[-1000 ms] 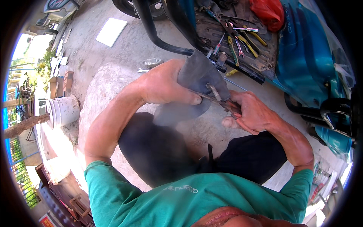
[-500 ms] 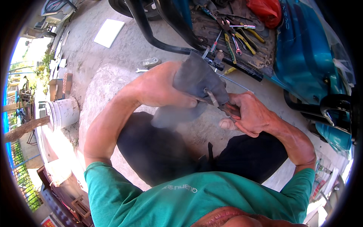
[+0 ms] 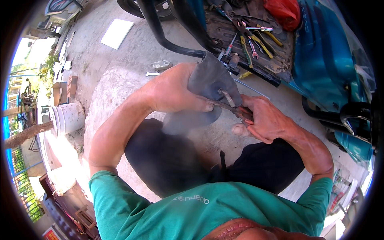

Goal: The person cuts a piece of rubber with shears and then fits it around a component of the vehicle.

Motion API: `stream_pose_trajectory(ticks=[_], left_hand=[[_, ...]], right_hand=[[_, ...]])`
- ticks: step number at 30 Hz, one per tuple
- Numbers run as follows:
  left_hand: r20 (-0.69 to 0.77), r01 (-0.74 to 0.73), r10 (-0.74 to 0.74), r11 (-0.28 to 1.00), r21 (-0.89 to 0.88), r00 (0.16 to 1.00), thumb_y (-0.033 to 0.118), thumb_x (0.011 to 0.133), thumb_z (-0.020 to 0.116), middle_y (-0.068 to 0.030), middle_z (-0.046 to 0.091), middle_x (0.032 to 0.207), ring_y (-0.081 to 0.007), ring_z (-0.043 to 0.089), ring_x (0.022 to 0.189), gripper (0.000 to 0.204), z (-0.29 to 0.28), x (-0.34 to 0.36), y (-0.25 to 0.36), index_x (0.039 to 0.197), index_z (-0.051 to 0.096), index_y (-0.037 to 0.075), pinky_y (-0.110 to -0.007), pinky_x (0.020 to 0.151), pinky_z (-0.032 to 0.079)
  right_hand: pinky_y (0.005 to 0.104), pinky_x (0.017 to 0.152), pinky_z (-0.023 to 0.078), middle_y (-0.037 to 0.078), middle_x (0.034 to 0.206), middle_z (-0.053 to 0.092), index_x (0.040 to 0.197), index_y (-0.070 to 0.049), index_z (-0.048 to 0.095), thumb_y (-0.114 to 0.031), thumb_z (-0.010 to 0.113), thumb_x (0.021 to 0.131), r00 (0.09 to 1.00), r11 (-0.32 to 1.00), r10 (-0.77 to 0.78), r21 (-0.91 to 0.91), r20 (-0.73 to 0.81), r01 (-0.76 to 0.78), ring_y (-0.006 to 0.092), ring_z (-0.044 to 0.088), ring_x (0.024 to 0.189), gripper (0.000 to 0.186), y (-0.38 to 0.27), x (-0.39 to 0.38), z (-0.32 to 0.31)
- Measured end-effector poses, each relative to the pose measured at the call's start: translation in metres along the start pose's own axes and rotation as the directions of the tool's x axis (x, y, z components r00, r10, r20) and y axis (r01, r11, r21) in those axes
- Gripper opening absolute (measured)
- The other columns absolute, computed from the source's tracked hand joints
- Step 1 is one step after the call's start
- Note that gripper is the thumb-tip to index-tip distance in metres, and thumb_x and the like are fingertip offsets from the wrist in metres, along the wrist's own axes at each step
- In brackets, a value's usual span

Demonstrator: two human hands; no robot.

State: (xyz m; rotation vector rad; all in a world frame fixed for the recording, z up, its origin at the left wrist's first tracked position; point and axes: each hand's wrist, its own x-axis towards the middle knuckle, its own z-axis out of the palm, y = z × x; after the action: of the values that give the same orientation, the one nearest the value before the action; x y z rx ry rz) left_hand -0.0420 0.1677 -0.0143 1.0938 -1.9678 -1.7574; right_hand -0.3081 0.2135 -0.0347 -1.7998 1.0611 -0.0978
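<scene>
My left hand [image 3: 176, 90] is closed on a dark grey piece of rubber [image 3: 210, 76], which looks like a cut piece of inner tube. A metal valve stem [image 3: 226, 96] sticks out of it near its right side. From the right, my right hand [image 3: 266, 118] grips red-handled scissors [image 3: 243, 114], fingers wrapped round the handles. Their dark blades lie along the rubber's lower edge, pointing toward my left thumb. How far the blades are apart is hard to make out. Below my left hand hangs a blurred grey flap [image 3: 190, 121].
A blue-green vehicle [image 3: 320, 52] stands at right; its footboard [image 3: 276, 66] carries pliers [image 3: 245, 50], a screwdriver [image 3: 231, 45], wrenches [image 3: 254, 51] and a red bag [image 3: 282, 14]. On the ground lie a wrench [image 3: 152, 73], a grey metal part [image 3: 161, 65] and a white board [image 3: 117, 33]. A white bucket [image 3: 69, 119] stands left.
The rubber piece has shifted slightly right and tilted, and more of the scissor blades shows along its lower edge. Both hands keep their grip.
</scene>
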Motion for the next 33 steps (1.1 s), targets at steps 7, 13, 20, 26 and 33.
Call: stream_pose_trajectory(ticks=[7,13,20,26,33], left_hand=[[0.051,0.029,-0.028,0.999,-0.022,0.998,0.012,0.071,0.076,-0.0077,0.070,0.101,-0.0154,0.063,0.094,0.048,0.003,0.001,0.007,0.116,0.064,0.002,-0.033,0.087,0.051],[0.037,0.086,-0.089,0.993,0.079,0.995,0.008,0.070,0.082,-0.0062,0.069,0.108,-0.0151,0.062,0.099,0.056,0.000,0.001,0.006,0.121,0.062,0.001,-0.032,0.092,0.049],[0.052,0.140,-0.141,0.990,0.022,0.989,0.009,0.070,0.083,-0.0062,0.068,0.111,-0.0153,0.061,0.102,0.058,-0.005,0.000,0.005,0.122,0.061,0.000,-0.032,0.093,0.049],[0.026,0.108,-0.107,0.993,-0.045,0.994,0.008,0.071,0.083,-0.0056,0.068,0.110,-0.0138,0.061,0.100,0.056,0.002,0.002,-0.001,0.121,0.061,0.000,-0.031,0.091,0.049],[0.027,0.077,-0.076,0.996,-0.048,0.997,0.008,0.071,0.084,-0.0055,0.069,0.108,-0.0141,0.062,0.098,0.052,0.007,0.002,0.010,0.118,0.063,0.000,-0.031,0.091,0.049]], right_hand=[[0.0412,0.066,0.047,0.015,0.074,0.061,0.097,0.002,0.063,-0.040,0.082,0.075,0.999,0.998,0.034,0.061,0.015,-0.035,0.0305,0.060,0.067,0.051,-0.004,-0.004,-0.001],[0.0408,0.064,0.047,0.015,0.069,0.060,0.093,0.002,0.064,-0.043,0.081,0.076,1.000,1.000,0.013,0.020,0.018,-0.014,0.0299,0.060,0.065,0.051,-0.001,-0.007,-0.001],[0.0424,0.060,0.045,0.017,0.067,0.059,0.081,0.002,0.062,-0.047,0.080,0.077,1.000,1.000,0.022,-0.003,-0.016,-0.022,0.0318,0.060,0.062,0.053,0.004,-0.007,0.004],[0.0431,0.059,0.044,0.016,0.064,0.056,0.076,0.002,0.060,-0.047,0.080,0.077,0.998,1.000,0.003,-0.009,-0.059,-0.004,0.0325,0.058,0.060,0.053,0.001,-0.004,0.004],[0.0432,0.059,0.043,0.015,0.063,0.055,0.073,0.001,0.059,-0.048,0.080,0.077,0.998,0.999,-0.014,-0.033,-0.054,0.012,0.0320,0.057,0.059,0.054,0.001,-0.006,0.002]])
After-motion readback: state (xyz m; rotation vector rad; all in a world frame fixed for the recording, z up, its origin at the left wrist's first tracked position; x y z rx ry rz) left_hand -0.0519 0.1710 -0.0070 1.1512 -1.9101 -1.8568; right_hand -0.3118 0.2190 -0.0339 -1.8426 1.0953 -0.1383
